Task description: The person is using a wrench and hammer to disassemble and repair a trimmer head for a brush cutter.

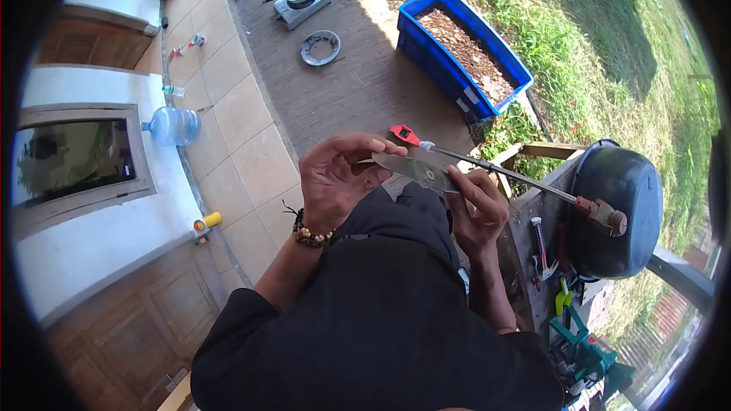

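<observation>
A flat, grey-green metal blade (415, 172) with a round mark or hole in its middle is held between my hands in front of my body. Its left end lies at the fingers of my left hand (340, 171), which are curled with the thumb below. My right hand (480, 209) pinches the other end between thumb and fingers. Just beyond the blade runs a long metal pole (502, 170) with a red end piece (404, 135) and a reddish-brown head (607, 217). That head is in front of a large black basin (636, 213) on the right.
Ahead stands a blue bin (411, 34) holding brown chips. A stove (301, 6) with a pot and a metal ring (320, 48) are on the floor. Left are a water bottle (175, 126) and a yellow roll (208, 221). A hammer (539, 236) and green power tool (586, 350) lie right.
</observation>
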`<state>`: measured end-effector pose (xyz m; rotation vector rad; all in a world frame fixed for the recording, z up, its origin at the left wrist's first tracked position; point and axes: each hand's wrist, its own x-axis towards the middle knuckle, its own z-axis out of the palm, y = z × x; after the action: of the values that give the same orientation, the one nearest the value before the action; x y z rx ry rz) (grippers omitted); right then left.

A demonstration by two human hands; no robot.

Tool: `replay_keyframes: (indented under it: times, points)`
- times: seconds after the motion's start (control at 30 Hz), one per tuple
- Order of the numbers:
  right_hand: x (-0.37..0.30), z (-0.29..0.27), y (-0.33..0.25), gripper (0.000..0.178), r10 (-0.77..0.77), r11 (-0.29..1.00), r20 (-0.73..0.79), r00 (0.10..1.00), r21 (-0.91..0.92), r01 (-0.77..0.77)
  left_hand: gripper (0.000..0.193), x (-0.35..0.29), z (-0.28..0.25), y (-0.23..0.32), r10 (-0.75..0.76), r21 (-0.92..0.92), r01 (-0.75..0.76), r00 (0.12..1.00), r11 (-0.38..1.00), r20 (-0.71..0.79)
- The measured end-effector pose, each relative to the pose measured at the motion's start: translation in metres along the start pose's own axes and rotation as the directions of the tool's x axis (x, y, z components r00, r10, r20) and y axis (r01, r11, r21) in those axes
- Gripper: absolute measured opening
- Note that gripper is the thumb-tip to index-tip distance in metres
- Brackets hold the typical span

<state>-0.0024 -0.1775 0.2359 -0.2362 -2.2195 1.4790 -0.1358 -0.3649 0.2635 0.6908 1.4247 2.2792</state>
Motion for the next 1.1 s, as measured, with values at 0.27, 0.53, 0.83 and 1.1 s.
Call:
replay_keyframes:
  times: [0.27,0.53,0.83,1.1]
  points:
    - [0.045,0.142,-0.029,0.046,-0.075,0.986,-0.027,0.997,-0.152,0.070,0.032,-0.010,-0.144,0.036,-0.078,-0.063,0.069,0.985,0.996,-0.157]
    - [0.025,0.199,-0.039,0.055,-0.006,0.957,0.025,1.000,-0.291,0.013,0.014,0.003,-0.208,-0.010,-0.593,-0.492,0.431,0.768,0.757,-0.241]
    - [-0.088,0.076,0.096,0.031,0.642,0.720,-0.461,0.612,0.088,-0.688,0.020,0.012,-0.202,-0.073,-0.738,-0.603,0.552,0.668,0.576,-0.094]
    - [-0.209,-0.164,0.248,0.035,0.696,0.493,-0.557,-0.453,0.830,-0.262,0.018,-0.022,-0.118,-0.081,-0.581,-0.002,0.584,0.809,0.812,0.090]
